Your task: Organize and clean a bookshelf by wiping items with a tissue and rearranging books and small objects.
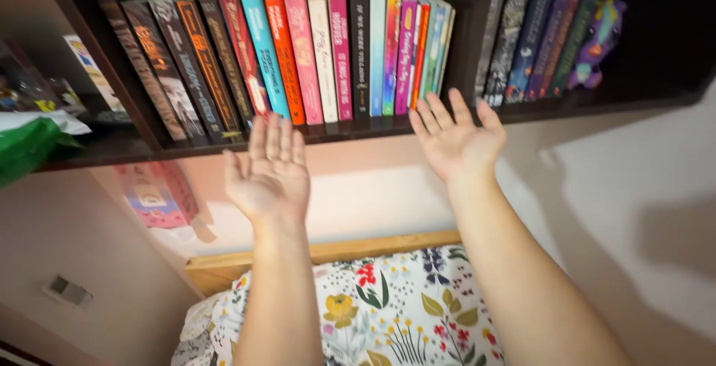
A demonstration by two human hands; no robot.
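I see left hand and right hand raised, palms fwd, fingers spread, empty, just below upright multicoloured paperback book row on dark wooden shelf.

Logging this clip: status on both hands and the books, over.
Left hand open, palm up, empty. Right hand open, empty, fingertips near the row of books on the dark shelf. Nothing between hands and books.
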